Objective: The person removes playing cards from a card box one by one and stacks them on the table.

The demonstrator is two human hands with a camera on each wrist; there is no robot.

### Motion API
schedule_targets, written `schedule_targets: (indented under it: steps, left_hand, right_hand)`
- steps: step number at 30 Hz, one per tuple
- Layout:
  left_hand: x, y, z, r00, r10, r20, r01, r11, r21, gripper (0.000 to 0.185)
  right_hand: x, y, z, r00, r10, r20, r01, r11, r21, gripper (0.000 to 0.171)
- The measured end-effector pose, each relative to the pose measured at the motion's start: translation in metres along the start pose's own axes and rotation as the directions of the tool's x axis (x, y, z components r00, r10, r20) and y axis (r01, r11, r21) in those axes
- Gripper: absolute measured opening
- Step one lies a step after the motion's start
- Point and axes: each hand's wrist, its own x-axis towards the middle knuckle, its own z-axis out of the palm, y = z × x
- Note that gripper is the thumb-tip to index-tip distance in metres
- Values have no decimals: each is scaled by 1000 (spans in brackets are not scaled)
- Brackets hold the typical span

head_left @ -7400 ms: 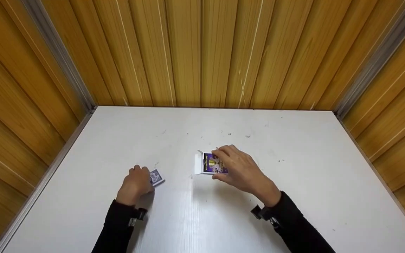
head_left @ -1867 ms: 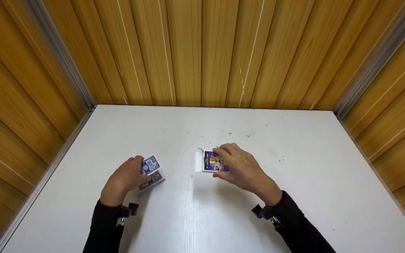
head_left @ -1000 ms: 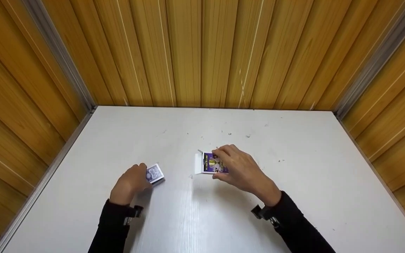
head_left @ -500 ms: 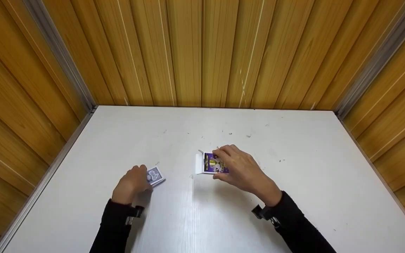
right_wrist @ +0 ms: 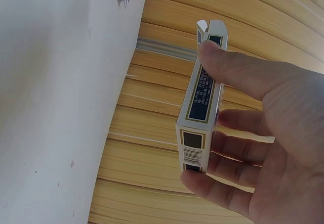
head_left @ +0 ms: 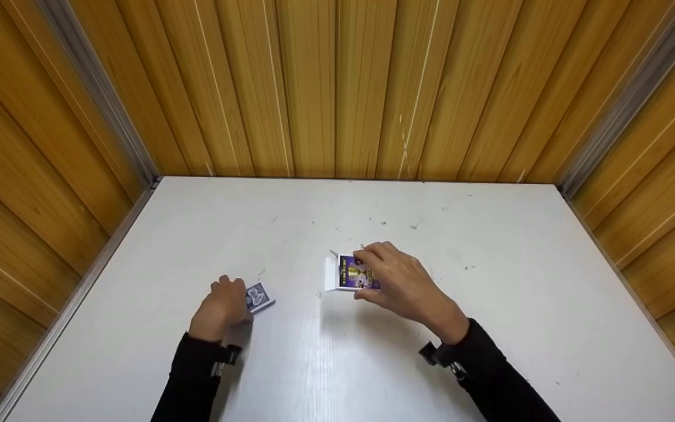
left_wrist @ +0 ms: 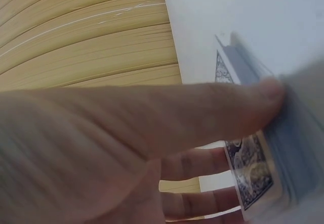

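A deck of playing cards (head_left: 258,296) with patterned blue-and-white backs sits low over the table, left of centre. My left hand (head_left: 220,308) grips its near end and hides part of it. In the left wrist view the thumb presses along one edge of the deck (left_wrist: 253,176), with fingers on the opposite side. My right hand (head_left: 405,287) holds a purple-faced card box (head_left: 352,272) by its long sides, its white flap (head_left: 330,274) standing out toward the deck. The right wrist view shows the box's dark side panel (right_wrist: 200,95) and a barcode on its end.
The white tabletop (head_left: 290,223) carries small dark specks and scuffs. Wood-grain panels (head_left: 314,88) enclose it at the back and both sides, with grey metal strips at the corners.
The left hand lowered the upper packet of cards, which was fanned apart from a darker-looking lower packet, so they now form one stack. The right hand and box stayed put.
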Motion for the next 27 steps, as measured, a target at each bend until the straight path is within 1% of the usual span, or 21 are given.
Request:
schedule_targets:
  steps: [5,10,13,17,20,27]
  left_hand:
    - [-1,2,2,1000,3,-14,-3,1000,7,39]
    - [-2,4,4,1000,8,-12,-7,1000,22,41]
    - [-4,5,2,1000,14,-2,-14,1000,17,36]
    - [-6,5,1,1000,24,-4,-24,1000,-1,30]
    - [-6,4,2,1000,22,-17,-22,1000,7,32]
    - [-3,4,3,1000,-1,-17,1,1000,20,37]
  right_hand:
    - [0,0,0,1000,-5,-5,5,1000,-1,68]
    - [0,1,1,1000,-10,-3,10,1000,-10,68]
    - [-1,1,2,1000,-18,-11,18,1000,-12,68]
    - [-1,2,3,999,-25,-23,25,1000,-13,68]
    - [-1,2,3,999,-24,-23,24,1000,-15,68]
    - [-1,2,3,1000,-20,-15,20,1000,-9,68]
